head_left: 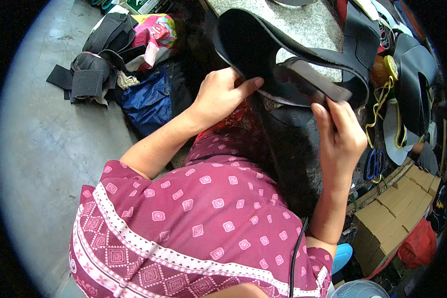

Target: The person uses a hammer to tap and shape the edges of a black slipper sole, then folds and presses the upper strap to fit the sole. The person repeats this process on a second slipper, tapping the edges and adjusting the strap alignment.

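Observation:
My left hand (219, 97) grips the near left edge of a black, curved sheet piece (246, 42) that looks like a shoe upper, its thumb lying over the rim. The piece bends into an open loop above a speckled pale slab (310, 25). In my right hand (341, 130) is a dark, flat bar-shaped tool (319, 81), pinched between thumb and fingers at its near end. The bar slants across the loop's opening. Its far end is blurred, and whether it touches the black material I cannot tell.
On the right lie several black cut pieces (416, 74), a yellow cord (381, 102), blue-handled scissors (374, 164) and a cardboard box (395, 218). A fan (360, 289) stands at the lower right. Bundled black strips (92, 69) and a blue bag (149, 102) are at the left.

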`<action>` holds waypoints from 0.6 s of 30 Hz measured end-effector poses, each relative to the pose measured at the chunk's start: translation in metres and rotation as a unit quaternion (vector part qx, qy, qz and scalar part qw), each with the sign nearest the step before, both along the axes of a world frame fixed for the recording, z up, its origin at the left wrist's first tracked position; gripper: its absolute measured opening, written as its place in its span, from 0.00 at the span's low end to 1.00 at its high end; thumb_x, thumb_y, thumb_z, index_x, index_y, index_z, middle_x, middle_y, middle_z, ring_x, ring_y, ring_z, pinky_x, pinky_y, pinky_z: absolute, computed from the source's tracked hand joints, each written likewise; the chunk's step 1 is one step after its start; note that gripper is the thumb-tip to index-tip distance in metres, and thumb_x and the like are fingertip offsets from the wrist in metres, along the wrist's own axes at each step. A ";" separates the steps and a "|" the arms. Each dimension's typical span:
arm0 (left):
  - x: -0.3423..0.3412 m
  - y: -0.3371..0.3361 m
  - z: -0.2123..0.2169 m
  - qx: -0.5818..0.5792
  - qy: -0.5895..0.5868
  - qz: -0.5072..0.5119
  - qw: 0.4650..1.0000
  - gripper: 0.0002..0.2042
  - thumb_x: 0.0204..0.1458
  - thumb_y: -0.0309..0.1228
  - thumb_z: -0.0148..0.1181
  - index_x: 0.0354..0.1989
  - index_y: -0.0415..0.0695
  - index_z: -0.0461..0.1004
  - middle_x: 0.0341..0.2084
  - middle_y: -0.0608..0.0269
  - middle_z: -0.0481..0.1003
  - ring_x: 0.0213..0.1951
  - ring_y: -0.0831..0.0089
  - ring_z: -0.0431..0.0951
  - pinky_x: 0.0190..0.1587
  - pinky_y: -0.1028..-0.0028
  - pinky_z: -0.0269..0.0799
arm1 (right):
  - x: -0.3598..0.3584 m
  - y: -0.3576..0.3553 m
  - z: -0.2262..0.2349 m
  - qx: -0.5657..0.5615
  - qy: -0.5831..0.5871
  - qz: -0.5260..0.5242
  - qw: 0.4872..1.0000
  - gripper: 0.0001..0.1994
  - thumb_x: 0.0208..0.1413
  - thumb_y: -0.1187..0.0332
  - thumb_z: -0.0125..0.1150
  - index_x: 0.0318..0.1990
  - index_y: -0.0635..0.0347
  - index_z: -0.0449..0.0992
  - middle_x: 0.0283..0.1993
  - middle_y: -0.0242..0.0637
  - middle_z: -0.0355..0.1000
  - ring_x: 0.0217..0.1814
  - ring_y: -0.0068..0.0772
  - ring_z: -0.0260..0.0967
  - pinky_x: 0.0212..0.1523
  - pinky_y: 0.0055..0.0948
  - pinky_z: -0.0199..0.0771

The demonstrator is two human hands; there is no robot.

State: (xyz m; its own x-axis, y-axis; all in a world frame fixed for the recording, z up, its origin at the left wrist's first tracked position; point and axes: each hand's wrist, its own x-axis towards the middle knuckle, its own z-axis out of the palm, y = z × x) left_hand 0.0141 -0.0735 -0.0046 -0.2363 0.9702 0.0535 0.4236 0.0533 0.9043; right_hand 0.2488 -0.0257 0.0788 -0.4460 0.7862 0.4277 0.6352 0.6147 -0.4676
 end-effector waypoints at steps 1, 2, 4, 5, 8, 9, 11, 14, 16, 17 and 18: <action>-0.004 -0.002 0.000 -0.015 -0.007 -0.017 1.000 0.19 0.55 0.44 0.63 0.32 0.35 0.80 0.23 0.45 0.78 0.27 0.54 0.82 0.31 0.62 0.74 | 0.002 -0.002 0.001 0.010 0.039 0.008 0.999 0.14 0.56 0.63 0.69 0.50 0.52 0.82 0.30 0.37 0.74 0.26 0.38 0.74 0.29 0.31 0.72; -0.008 -0.004 0.001 -0.027 -0.012 -0.034 0.999 0.18 0.56 0.42 0.63 0.34 0.35 0.80 0.24 0.44 0.78 0.29 0.55 0.83 0.33 0.63 0.75 | 0.002 -0.002 -0.001 0.038 0.056 0.027 0.997 0.15 0.56 0.64 0.69 0.51 0.52 0.81 0.30 0.37 0.74 0.26 0.38 0.74 0.29 0.32 0.72; -0.019 -0.007 0.001 -0.022 -0.065 -0.070 0.995 0.13 0.54 0.35 0.60 0.38 0.35 0.80 0.30 0.42 0.79 0.33 0.57 0.84 0.37 0.64 0.76 | -0.001 -0.004 -0.005 0.029 -0.011 0.031 0.999 0.16 0.56 0.64 0.68 0.52 0.51 0.80 0.30 0.38 0.74 0.27 0.39 0.74 0.29 0.33 0.72; -0.029 -0.006 0.002 -0.032 -0.047 -0.104 0.993 0.14 0.51 0.32 0.59 0.41 0.36 0.78 0.33 0.43 0.80 0.36 0.54 0.83 0.39 0.64 0.77 | -0.001 -0.006 -0.008 -0.014 -0.102 0.022 0.994 0.16 0.57 0.64 0.68 0.53 0.50 0.80 0.30 0.37 0.74 0.27 0.39 0.75 0.29 0.34 0.73; -0.042 0.003 0.000 0.097 0.169 0.043 0.980 0.26 0.48 0.25 0.62 0.58 0.40 0.66 0.31 0.49 0.79 0.35 0.53 0.82 0.39 0.62 0.77 | 0.006 -0.007 -0.015 -0.045 -0.039 0.018 0.998 0.16 0.57 0.63 0.68 0.53 0.50 0.79 0.30 0.37 0.74 0.26 0.42 0.74 0.29 0.37 0.72; -0.046 0.004 -0.001 0.102 0.185 0.072 0.975 0.33 0.45 0.23 0.67 0.62 0.42 0.60 0.37 0.51 0.77 0.36 0.56 0.82 0.38 0.64 0.77 | 0.013 -0.009 -0.014 -0.052 -0.019 0.023 0.998 0.16 0.57 0.63 0.68 0.53 0.50 0.79 0.30 0.37 0.73 0.26 0.42 0.73 0.29 0.37 0.72; -0.052 0.013 0.000 0.197 0.218 0.058 0.954 0.39 0.41 0.26 0.74 0.63 0.43 0.57 0.48 0.53 0.72 0.39 0.58 0.81 0.38 0.67 0.78 | 0.028 -0.008 -0.013 -0.099 0.000 0.025 0.995 0.14 0.56 0.63 0.69 0.48 0.54 0.80 0.28 0.39 0.72 0.26 0.44 0.71 0.29 0.35 0.71; -0.062 0.031 0.012 0.336 0.264 -0.043 0.903 0.32 0.37 0.24 0.77 0.54 0.48 0.69 0.58 0.51 0.65 0.52 0.55 0.77 0.49 0.67 0.79 | 0.058 -0.009 -0.005 -0.174 0.022 0.034 0.984 0.11 0.56 0.67 0.70 0.43 0.63 0.80 0.29 0.40 0.72 0.26 0.36 0.71 0.30 0.28 0.70; -0.064 0.040 0.028 0.363 0.283 -0.066 0.885 0.19 0.35 0.20 0.76 0.39 0.48 0.79 0.61 0.50 0.63 0.64 0.53 0.68 0.60 0.60 0.74 | 0.075 -0.015 -0.001 -0.220 0.148 0.001 0.964 0.12 0.57 0.71 0.68 0.44 0.71 0.79 0.33 0.38 0.76 0.28 0.25 0.71 0.32 0.24 0.71; -0.062 0.048 0.037 0.389 0.248 -0.070 0.885 0.18 0.32 0.19 0.77 0.34 0.46 0.80 0.65 0.51 0.59 0.67 0.51 0.63 0.64 0.55 0.71 | 0.083 -0.018 0.001 -0.230 0.230 -0.027 0.945 0.12 0.58 0.72 0.67 0.46 0.72 0.79 0.34 0.38 0.77 0.29 0.24 0.71 0.33 0.24 0.72; -0.062 0.054 0.049 0.402 0.228 -0.063 0.884 0.13 0.39 0.23 0.74 0.35 0.45 0.79 0.60 0.51 0.63 0.64 0.54 0.67 0.61 0.57 0.72 | 0.090 -0.020 0.001 -0.218 0.288 -0.067 0.930 0.14 0.60 0.70 0.66 0.49 0.72 0.78 0.34 0.38 0.77 0.30 0.25 0.72 0.32 0.24 0.72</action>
State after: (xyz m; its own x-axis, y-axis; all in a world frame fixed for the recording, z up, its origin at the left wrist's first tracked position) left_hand -0.0475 -0.0191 0.0443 0.0954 0.5918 0.8004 0.7107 -0.6035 0.3616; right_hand 0.3388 -0.0461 0.0800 -0.1274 0.9728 0.1934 0.2600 0.2209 -0.9400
